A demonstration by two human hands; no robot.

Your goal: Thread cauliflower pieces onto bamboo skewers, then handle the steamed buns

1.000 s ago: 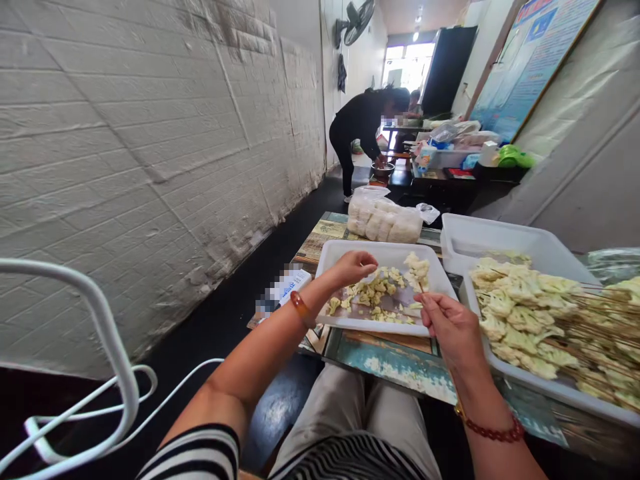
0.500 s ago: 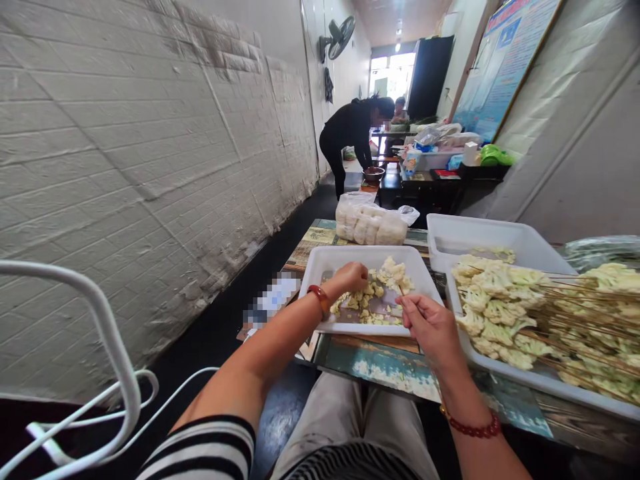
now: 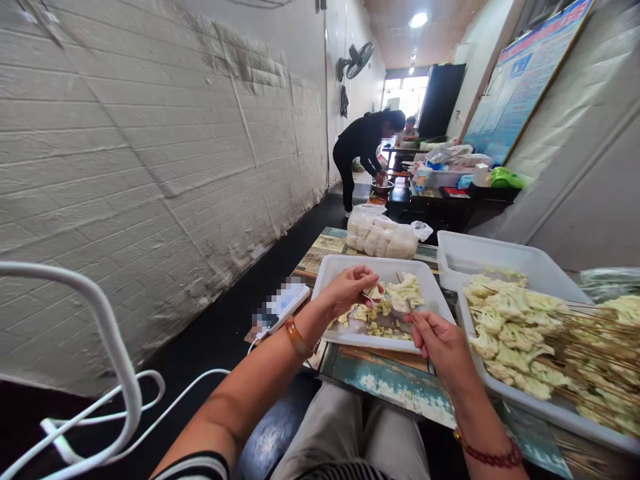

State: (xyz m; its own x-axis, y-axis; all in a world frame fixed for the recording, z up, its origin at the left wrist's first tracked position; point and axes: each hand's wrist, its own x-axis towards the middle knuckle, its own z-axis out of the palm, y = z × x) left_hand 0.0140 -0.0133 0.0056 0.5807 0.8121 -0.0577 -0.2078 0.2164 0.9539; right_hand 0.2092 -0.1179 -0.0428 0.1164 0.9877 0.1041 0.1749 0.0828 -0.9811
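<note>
Both hands closed, working over the tray.

Right hand (image 3: 443, 347) clenched round a skewer (image 3: 406, 301), stick tilted up and away, pale cauliflower (image 3: 406, 288) bunched near its top. Left hand (image 3: 350, 290) pinches a small floret (image 3: 373, 293) at the fingertips, just beside that bunch. Both sit low over a white tray (image 3: 345, 263) scattered with loose bits. To the right, touching it, a bin (image 3: 500, 243) piled with loaded skewers. Beyond the tray, a bag (image 3: 383, 237) of white lumps. Left of it, a phone (image 3: 285, 303) on the table (image 3: 390, 380). Far down the room, a person (image 3: 360, 147) in black bends over.
</note>
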